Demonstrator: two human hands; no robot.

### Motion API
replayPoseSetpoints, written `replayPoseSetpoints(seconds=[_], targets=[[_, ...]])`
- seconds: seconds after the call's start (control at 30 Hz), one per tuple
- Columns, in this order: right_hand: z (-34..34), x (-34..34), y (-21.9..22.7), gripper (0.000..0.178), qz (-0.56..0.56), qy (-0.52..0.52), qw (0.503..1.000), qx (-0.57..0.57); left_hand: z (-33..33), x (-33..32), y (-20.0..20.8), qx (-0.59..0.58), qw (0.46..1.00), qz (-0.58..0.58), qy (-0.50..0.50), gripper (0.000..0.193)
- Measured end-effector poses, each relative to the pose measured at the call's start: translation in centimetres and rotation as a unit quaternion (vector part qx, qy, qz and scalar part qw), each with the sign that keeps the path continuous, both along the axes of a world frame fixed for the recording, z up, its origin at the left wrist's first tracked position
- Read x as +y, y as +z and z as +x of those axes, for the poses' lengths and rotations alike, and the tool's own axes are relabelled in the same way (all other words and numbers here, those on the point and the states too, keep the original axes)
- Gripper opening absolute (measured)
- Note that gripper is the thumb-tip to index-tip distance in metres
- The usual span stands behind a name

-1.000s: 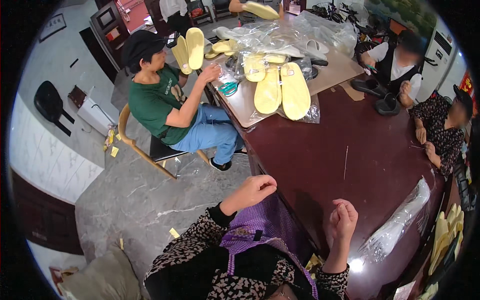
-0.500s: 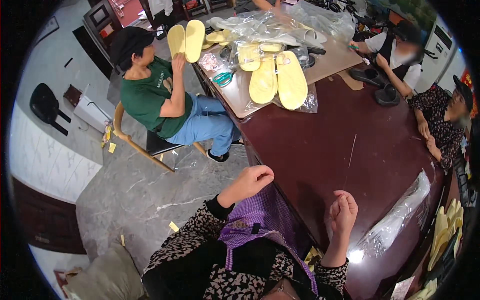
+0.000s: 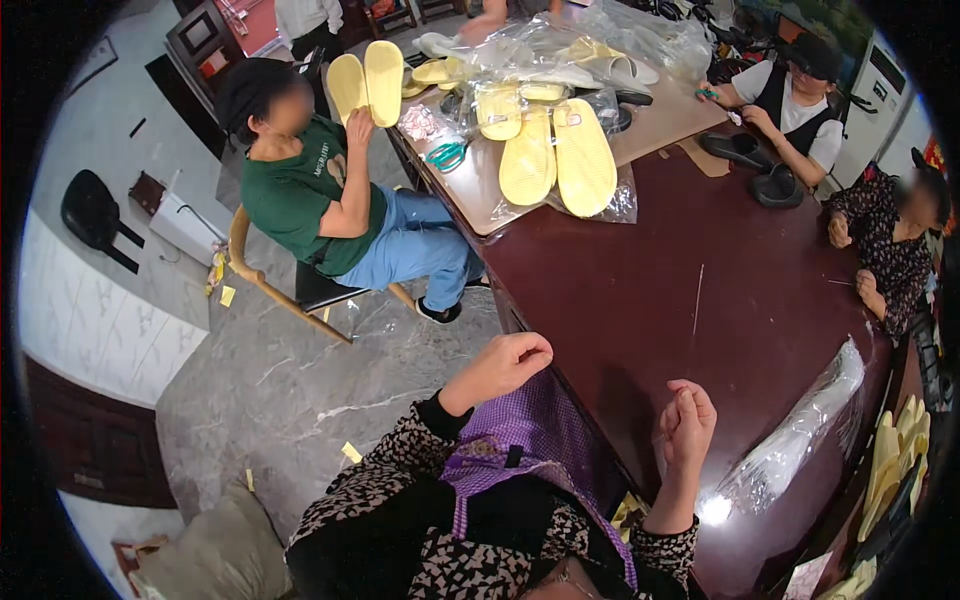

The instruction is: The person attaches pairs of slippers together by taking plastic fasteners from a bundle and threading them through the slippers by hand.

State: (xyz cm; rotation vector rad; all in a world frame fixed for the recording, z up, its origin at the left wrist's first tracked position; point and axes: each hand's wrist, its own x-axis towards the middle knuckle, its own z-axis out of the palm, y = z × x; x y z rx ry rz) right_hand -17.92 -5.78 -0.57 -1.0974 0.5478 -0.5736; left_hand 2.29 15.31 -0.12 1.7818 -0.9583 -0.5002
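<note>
My left hand (image 3: 508, 366) is held over the table's near left edge, thumb and fingertips pinched together. Whatever sits in that pinch is too small to make out. Further right, above the dark red tabletop (image 3: 600, 290), my right hand (image 3: 688, 422) is closed, its thumb against the curled fingers. A thin pale strand (image 3: 699, 298) shows just beyond the right hand; its lower part fades toward the fingers, and I cannot tell whether they hold it. Beside my right hand lies a clear plastic bag (image 3: 797, 432) around a long white bundle.
Yellow slippers (image 3: 556, 158) and plastic wrapping cover the far board, with green-handled scissors (image 3: 446, 156). Dark shoes (image 3: 757, 168) stand at the far right. A seated person (image 3: 310, 195) at left holds yellow slippers; others sit at right. More yellow slippers (image 3: 888, 462) are near the right rim.
My hands keep almost the same pose. The pale strand has shifted slightly left. At the right, the person in the patterned top has drawn their hands apart.
</note>
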Motion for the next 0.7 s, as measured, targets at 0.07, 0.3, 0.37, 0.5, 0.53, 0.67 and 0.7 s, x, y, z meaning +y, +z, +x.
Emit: replayPoseSetpoints(seconds=[0.07,0.3,0.37,0.5,0.53,0.67,0.7], targets=[[-0.25,0.06,-0.11,0.017,0.009,0.001,1.0,-0.006,-0.1,0.02,-0.08,0.004,1.0,-0.001,-0.002,0.013],[-0.28,-0.09,-0.66,0.018,0.0,0.008,1.0,-0.013,0.14,0.21,-0.68,0.016,1.0,-0.014,-0.006,0.014],[-0.32,-0.01,-0.64,0.017,0.002,0.009,1.0,-0.01,-0.03,0.24,-0.7,0.008,1.0,-0.016,-0.002,0.014],[-0.24,0.19,-0.33,0.017,0.007,0.004,1.0,-0.002,0.04,0.5,-0.43,-0.007,1.0,-0.016,0.001,0.015],[-0.26,0.2,-0.26,0.017,0.007,0.004,1.0,-0.004,0.01,0.55,-0.37,-0.007,1.0,-0.011,-0.003,0.015],[-0.29,0.25,-0.12,0.016,0.02,0.008,1.0,-0.003,0.22,0.76,0.13,-0.004,1.0,0.006,-0.012,0.015],[-0.26,0.28,-0.12,0.016,0.019,0.006,1.0,-0.002,0.24,0.8,0.24,-0.001,1.0,0.013,-0.014,0.016]])
